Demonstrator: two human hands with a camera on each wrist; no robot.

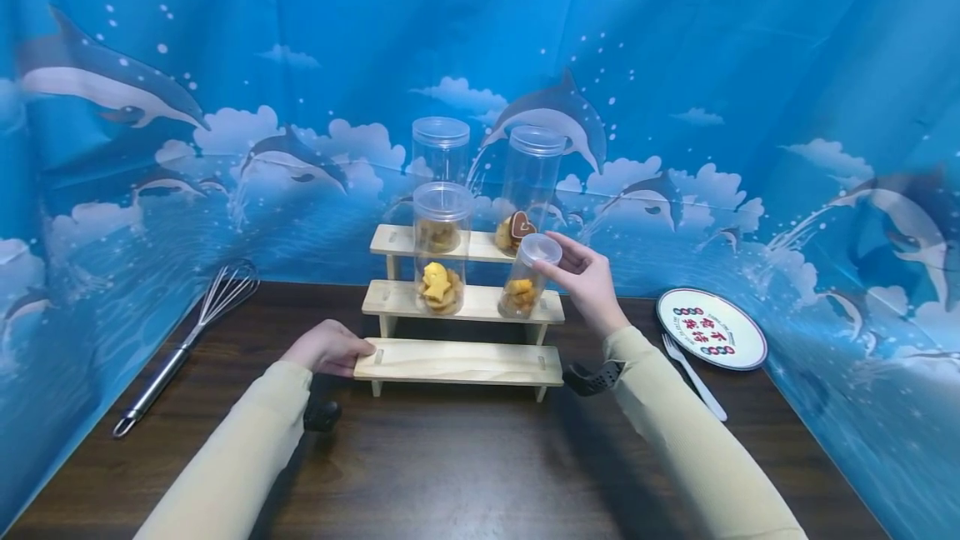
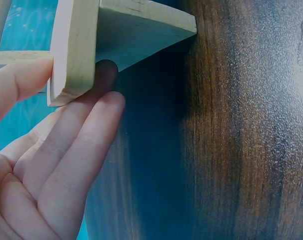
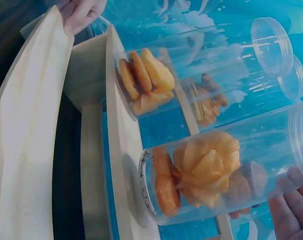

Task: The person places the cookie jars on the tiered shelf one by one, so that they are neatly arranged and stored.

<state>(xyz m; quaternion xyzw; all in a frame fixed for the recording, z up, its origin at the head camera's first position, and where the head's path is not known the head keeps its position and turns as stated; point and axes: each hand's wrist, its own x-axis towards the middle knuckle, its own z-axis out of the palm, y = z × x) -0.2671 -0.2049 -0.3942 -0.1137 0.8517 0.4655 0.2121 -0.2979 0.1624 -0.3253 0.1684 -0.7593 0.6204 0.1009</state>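
My right hand (image 1: 583,277) holds a small clear plastic jar (image 3: 201,172) near its lid, between thumb and fingers. Golden cookies show inside, and its base is at the right side of the middle tier, slightly tilted. At the left end of the three-tier wooden stand (image 1: 459,362), my left hand (image 1: 327,347) grips the lowest board, thumb above and fingers beneath. Left of the held jar, on the middle tier, stands a taller jar (image 1: 442,232) with a yellow fish-shaped cookie. Two more tall jars, a left one (image 1: 441,161) and a right one (image 1: 531,182) with a heart cookie, occupy the top tier.
A metal whisk (image 1: 187,344) lies on the dark wooden table (image 1: 450,473) at left. On the right are a white plate (image 1: 738,344) with red lettering and a light-coloured fork (image 1: 693,377). Behind everything hangs a blue dolphin-print cloth (image 1: 360,32).
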